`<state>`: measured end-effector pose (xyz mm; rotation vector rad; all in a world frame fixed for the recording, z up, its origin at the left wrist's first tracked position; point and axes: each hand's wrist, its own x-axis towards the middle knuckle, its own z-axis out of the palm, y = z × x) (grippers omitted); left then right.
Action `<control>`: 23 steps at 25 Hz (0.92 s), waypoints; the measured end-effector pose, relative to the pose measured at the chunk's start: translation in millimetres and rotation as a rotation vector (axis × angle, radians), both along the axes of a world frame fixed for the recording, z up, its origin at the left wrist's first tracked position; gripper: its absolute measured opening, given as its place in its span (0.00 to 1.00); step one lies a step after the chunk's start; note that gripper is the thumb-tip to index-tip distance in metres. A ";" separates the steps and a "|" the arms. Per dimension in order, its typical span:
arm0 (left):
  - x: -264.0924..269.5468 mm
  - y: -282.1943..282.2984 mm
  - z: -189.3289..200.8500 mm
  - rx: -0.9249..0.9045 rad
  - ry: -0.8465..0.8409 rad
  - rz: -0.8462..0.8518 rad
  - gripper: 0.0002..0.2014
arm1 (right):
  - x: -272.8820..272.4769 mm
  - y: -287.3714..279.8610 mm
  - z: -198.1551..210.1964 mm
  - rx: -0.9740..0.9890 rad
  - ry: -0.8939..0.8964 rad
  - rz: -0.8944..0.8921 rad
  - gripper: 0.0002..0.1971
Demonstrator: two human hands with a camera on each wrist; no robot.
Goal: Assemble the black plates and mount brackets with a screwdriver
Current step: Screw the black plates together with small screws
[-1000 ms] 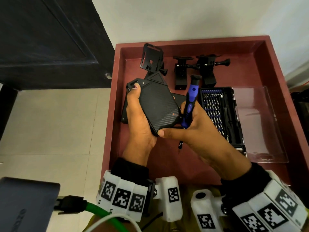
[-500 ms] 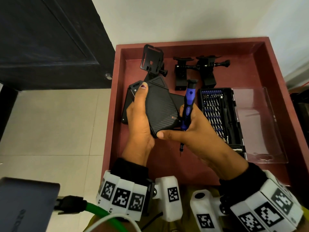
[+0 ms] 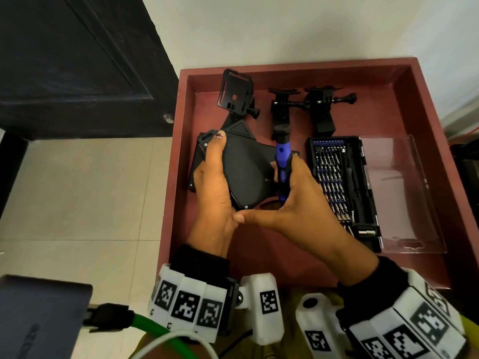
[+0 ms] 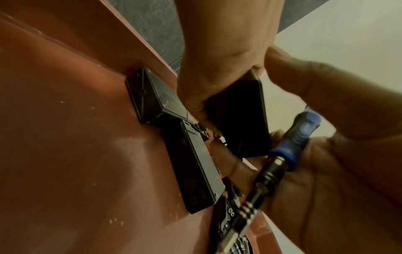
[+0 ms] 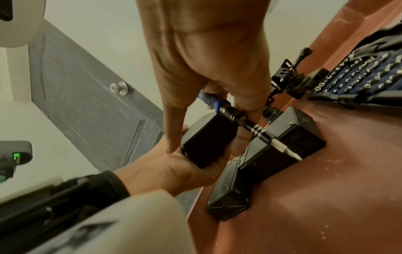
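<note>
At frame centre, above the red tray (image 3: pixel 427 141), the left hand (image 3: pixel 215 193) grips a black plate (image 3: pixel 246 174); the right hand (image 3: pixel 298 203) clasps the screwdriver (image 3: pixel 283 161), tip down. Positioning step, seemingly; next the tip must find a screw.

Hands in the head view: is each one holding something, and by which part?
Left hand grips the flat black plastic plate along its left edge. Right hand holds the blue-handled screwdriver by its handle.
</note>
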<state>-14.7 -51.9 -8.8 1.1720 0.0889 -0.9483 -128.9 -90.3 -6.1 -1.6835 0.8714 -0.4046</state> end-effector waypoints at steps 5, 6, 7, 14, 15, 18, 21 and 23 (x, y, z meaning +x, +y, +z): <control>-0.2 2.5 4.0 -0.106 0.048 -0.148 0.30 | -0.5 -7.2 -2.6 -0.037 0.052 -0.091 0.37; -0.1 2.8 3.2 -0.099 0.034 -0.150 0.32 | -1.2 -10.7 -2.6 0.038 0.015 -0.113 0.35; 0.1 2.6 2.6 -0.084 0.021 -0.150 0.33 | -2.2 -14.2 -1.4 0.146 -0.037 -0.121 0.30; 7.5 2.7 -1.3 -0.220 0.063 -0.172 0.27 | -15.6 -31.8 5.7 0.937 -0.388 0.100 0.25; 7.3 4.6 -2.2 -0.249 0.081 -0.223 0.31 | -16.2 -30.7 4.5 0.980 -0.402 0.144 0.27; 3.1 7.7 -1.7 -0.281 0.153 -0.378 0.34 | -15.8 -28.3 3.0 1.046 -0.393 0.236 0.29; 0.8 6.8 -4.0 -0.257 0.150 -0.379 0.32 | -13.8 -32.1 11.6 1.034 -0.343 0.172 0.19; -0.1 5.4 -4.2 -0.209 0.113 -0.290 0.32 | -12.2 -37.3 19.7 0.935 -0.223 0.087 0.14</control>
